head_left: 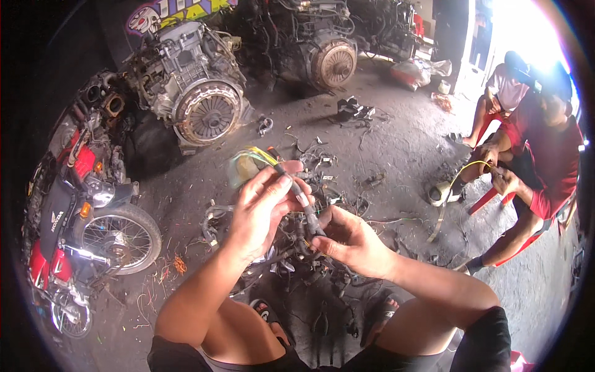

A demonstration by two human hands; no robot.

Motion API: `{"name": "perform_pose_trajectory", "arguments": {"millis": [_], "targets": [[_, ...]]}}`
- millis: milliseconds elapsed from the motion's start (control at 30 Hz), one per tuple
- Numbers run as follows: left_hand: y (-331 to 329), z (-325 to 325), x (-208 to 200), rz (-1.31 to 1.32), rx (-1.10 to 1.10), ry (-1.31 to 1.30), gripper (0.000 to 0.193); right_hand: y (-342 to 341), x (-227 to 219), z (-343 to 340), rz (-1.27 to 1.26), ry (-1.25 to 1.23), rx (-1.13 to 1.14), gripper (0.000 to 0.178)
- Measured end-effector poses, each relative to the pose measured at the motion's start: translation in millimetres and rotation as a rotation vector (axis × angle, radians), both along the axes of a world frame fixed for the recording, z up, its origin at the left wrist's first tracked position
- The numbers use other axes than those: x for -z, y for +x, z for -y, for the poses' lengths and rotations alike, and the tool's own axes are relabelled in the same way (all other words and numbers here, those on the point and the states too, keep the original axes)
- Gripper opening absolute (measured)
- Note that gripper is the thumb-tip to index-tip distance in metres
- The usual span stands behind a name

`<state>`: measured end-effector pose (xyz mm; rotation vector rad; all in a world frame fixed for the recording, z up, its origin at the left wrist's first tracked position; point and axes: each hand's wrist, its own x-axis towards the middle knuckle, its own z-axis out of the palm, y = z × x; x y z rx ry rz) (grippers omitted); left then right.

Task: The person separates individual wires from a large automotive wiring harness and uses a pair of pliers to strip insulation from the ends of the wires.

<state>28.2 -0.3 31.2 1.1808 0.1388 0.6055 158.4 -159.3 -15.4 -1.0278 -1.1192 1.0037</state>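
Note:
A wiring harness (308, 211), wrapped in dark and greyish tape, is held up between my two hands at a slant. Yellow and green loose wires (263, 156) fan out from its upper left end, slightly blurred. My left hand (263, 208) is closed round the upper part, thumb on top. Lower down, my right hand (353, 242) pinches the taped part between thumb and fingers. Beneath both hands, a tangled heap of dark cables and connectors (294, 257) spreads over the floor, partly hidden by my hands and forearms.
Two engines (211, 115) (334, 62) stand at the back. A red motorcycle (56, 260) is at the left. On the right, a seated person in red (548, 149) holds a yellow wire, with another person (505, 87) behind. A dark part (355, 110) lies on the concrete floor (396, 161).

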Motion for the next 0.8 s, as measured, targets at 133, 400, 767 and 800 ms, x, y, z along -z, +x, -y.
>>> {"name": "perform_pose_trajectory", "arguments": {"millis": [133, 400, 767, 800], "targets": [[-1, 1, -4, 0.030, 0.070, -0.020, 0.032, -1, -7, 1, 0.311, 0.015, 0.118, 0.018], [-10, 11, -10, -0.226, -0.053, 0.317, 0.027, 1, -1, 2, 0.629, 0.190, 0.355, 0.016], [-13, 27, -8, -0.372, -0.033, 0.349, 0.014, -11, -7, 5, 0.885, 0.135, 0.619, 0.023], [-12, 29, -6, -0.342, -0.053, 0.311, 0.013, -11, -7, 5, 0.884, 0.133, 0.622, 0.023]]}}
